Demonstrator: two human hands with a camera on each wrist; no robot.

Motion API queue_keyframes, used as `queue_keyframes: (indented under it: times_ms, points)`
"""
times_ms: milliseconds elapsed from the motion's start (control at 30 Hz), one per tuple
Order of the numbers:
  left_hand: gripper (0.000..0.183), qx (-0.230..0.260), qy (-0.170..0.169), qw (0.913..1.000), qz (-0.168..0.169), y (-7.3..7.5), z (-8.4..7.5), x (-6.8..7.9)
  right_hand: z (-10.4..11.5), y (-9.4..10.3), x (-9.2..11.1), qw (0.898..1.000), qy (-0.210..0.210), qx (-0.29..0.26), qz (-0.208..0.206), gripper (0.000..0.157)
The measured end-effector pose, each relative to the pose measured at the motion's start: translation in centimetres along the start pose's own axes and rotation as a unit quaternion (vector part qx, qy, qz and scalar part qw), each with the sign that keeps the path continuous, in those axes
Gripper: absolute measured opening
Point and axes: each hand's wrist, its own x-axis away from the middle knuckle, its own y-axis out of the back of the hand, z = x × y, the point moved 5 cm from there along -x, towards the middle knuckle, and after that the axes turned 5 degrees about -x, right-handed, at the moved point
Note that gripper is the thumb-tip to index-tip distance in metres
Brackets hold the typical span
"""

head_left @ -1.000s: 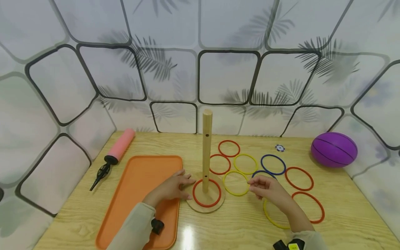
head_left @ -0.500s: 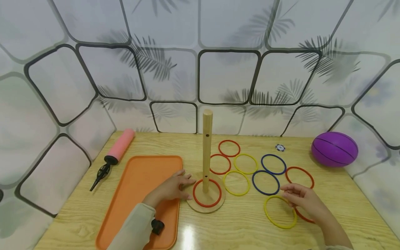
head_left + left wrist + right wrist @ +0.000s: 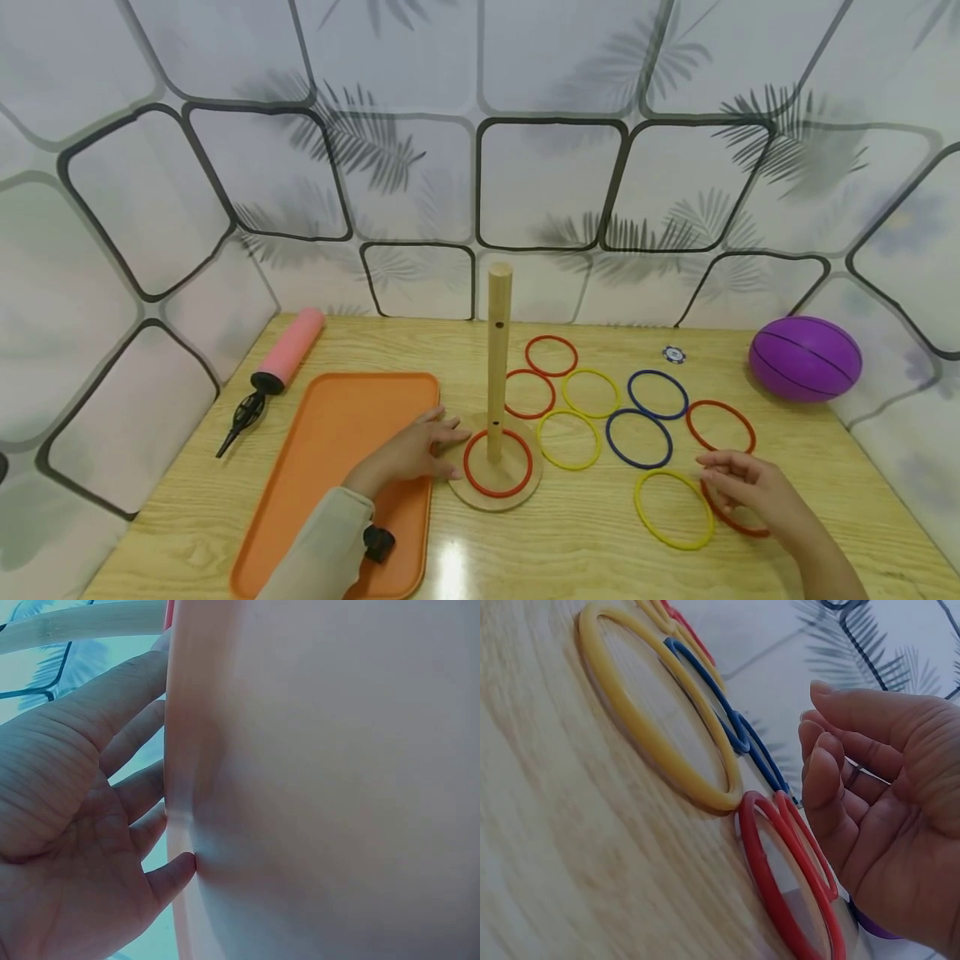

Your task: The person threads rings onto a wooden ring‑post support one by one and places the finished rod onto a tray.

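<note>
My left hand (image 3: 411,450) lies over the right rim of the orange tray (image 3: 333,433), fingertips at the round wooden base (image 3: 472,498) of an upright post (image 3: 498,358). Its fingers are spread and grip nothing; the left wrist view shows the little finger against the tray (image 3: 180,750). One red ring (image 3: 529,468) encircles the foot of the post. Over the front right red ring (image 3: 738,525) hovers my right hand (image 3: 761,492), partly covering it. In the right wrist view this hand (image 3: 885,787) has loosely bent fingers holding nothing, apart from the red ring (image 3: 761,866).
A yellow ring (image 3: 637,512) lies left of the right hand. Behind are blue rings (image 3: 670,446), more yellow rings (image 3: 600,446) and red rings (image 3: 753,429). A purple ball (image 3: 805,358) and poker chip (image 3: 673,355) sit farther back. Left of the tray lies a pink hand pump (image 3: 292,350).
My right hand has moved right, from beside the blue and yellow rings to above the front right red ring. The left hand has stayed in place.
</note>
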Motion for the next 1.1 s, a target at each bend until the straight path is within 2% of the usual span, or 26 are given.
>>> queue_keyframes:
  times_ms: [133,233,433,667,967,1100]
  points:
    - [0.061,-0.001,0.002,1.0000,0.001,0.0,0.0,0.1,-0.6,-0.2,-0.2,0.998,-0.049,0.031,-0.024,0.029]
    - [0.061,0.000,0.003,1.0000,0.001,0.0,0.0,0.0,-0.8,-0.4,-0.4,0.995,-0.068,0.062,-0.038,0.035]
    - [0.061,-0.007,0.006,1.0000,-0.003,0.1,0.1,0.0,-0.7,-0.8,-0.7,0.991,-0.045,0.118,-0.041,0.030]
    - [0.061,0.002,0.007,1.0000,0.000,0.1,-0.2,0.1,-1.2,-0.9,-0.9,0.976,-0.054,0.207,-0.047,0.027]
    - [0.060,-0.001,-0.002,1.0000,-0.004,0.1,-0.2,0.1,-1.1,-1.2,-0.9,0.962,-0.048,0.265,-0.053,0.024]
    - [0.059,-0.003,-0.002,1.0000,-0.007,0.2,-0.1,0.1,-1.0,-1.2,-0.9,0.958,-0.046,0.274,-0.063,0.020]
